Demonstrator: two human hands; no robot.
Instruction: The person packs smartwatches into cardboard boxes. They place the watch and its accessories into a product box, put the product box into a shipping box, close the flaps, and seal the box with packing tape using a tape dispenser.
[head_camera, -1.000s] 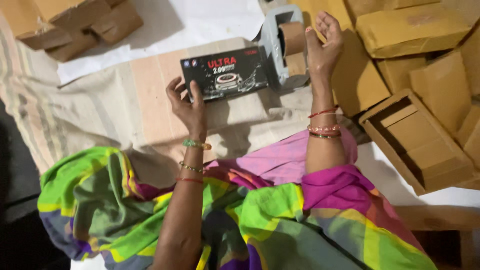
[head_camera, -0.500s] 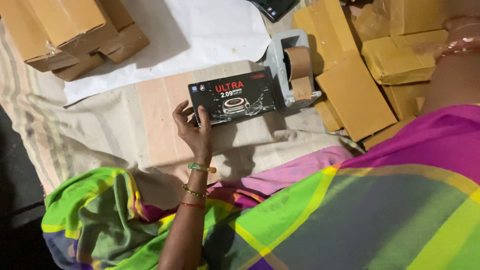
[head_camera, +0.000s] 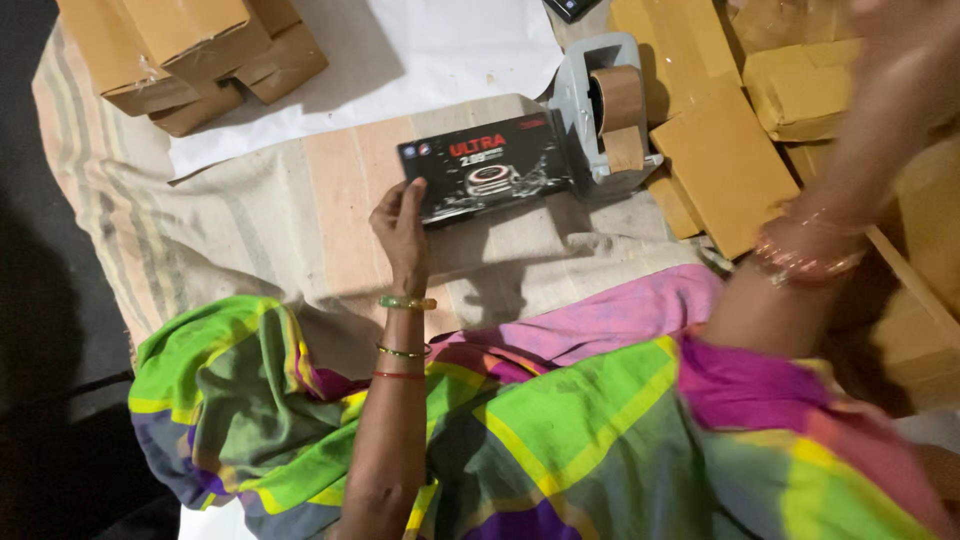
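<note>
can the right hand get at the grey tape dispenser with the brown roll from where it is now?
Probably yes: the right hand is blurred, raised over the cardboard boxes beside the grey tape dispenser, with nothing between them.

The single head-worn camera looked steeply down from above the seated person's lap, fairly near; it faced the striped beige cloth spread on the floor, with brown cardboard boxes along the frame's upper edge.
</note>
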